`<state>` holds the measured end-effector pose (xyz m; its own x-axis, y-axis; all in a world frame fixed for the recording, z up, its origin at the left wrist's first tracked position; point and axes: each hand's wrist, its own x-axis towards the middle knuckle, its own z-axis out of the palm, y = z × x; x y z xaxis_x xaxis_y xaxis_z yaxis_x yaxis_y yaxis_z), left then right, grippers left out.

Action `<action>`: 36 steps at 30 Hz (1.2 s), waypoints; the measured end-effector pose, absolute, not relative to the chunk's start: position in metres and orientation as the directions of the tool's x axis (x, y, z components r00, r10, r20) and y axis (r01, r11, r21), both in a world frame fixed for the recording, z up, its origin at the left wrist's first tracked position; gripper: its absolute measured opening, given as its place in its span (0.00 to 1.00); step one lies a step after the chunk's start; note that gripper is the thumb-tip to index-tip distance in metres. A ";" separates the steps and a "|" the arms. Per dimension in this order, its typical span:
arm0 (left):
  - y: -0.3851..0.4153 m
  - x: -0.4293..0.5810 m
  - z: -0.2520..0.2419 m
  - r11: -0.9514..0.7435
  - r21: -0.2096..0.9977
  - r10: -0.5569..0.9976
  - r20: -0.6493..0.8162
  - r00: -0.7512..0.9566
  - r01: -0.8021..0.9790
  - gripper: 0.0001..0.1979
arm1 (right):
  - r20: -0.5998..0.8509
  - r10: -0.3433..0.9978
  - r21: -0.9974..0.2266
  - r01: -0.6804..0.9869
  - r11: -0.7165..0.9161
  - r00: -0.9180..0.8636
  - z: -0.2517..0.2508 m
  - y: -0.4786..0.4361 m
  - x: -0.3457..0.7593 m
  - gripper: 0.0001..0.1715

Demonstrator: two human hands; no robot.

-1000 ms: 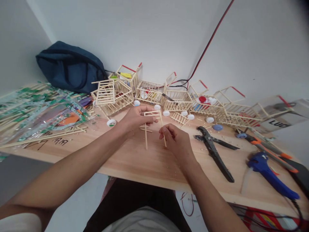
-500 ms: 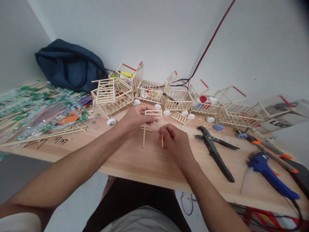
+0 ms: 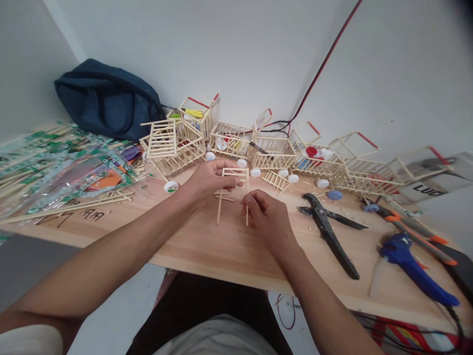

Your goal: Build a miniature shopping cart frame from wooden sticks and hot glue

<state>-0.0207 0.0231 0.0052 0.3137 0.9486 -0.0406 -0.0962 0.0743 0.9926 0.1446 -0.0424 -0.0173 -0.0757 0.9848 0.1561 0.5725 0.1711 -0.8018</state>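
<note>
A small frame of thin wooden sticks point(image 3: 219, 207) is held up over the middle of the table, with two long legs pointing toward me and short crosspieces at the far end. My left hand point(image 3: 209, 180) is closed around its far left part, near the crosspieces. Lower on the right leg, my right hand point(image 3: 264, 209) pinches the stick between thumb and fingers. Short loose sticks point(image 3: 226, 198) lie on the table just behind the frame. A small ladder-like stick panel point(image 3: 275, 181) rests beyond my right hand.
Several stick-built carts point(image 3: 273, 153) line the wall, with white bottle caps point(image 3: 255, 173) before them. On the right lie black cutters point(image 3: 328, 231), a blue glue gun point(image 3: 414, 266) and orange-handled pliers point(image 3: 410, 227). Bagged sticks point(image 3: 66, 167) and a dark blue bag point(image 3: 111, 101) are at left.
The legs of the stick frame have swung slightly to the left at their near ends. Both hands keep their hold, nearly in place.
</note>
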 end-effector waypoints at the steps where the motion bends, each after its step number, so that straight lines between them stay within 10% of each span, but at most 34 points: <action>1: 0.023 -0.021 0.006 0.078 0.992 0.946 -0.043 0.320 -0.099 0.16 | 0.156 0.985 -0.803 0.571 0.171 -0.074 -0.017 -0.042 0.145 0.15; 13: 0.023 -0.023 0.017 0.228 0.961 0.922 -0.160 0.353 -0.158 0.16 | 0.156 0.988 -0.878 0.457 0.142 -0.006 -0.021 -0.036 0.155 0.15; 36: 0.020 -0.024 0.005 0.019 0.995 0.886 -0.065 0.459 0.102 0.13 | 0.192 0.980 -0.896 0.417 0.152 0.055 -0.019 -0.037 0.160 0.15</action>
<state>-0.0237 0.0197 0.0053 0.4590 0.8861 -0.0646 0.1023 0.0195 0.9946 0.1596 -0.0366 -0.0187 0.0549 0.9799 0.1919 0.4168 0.1521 -0.8962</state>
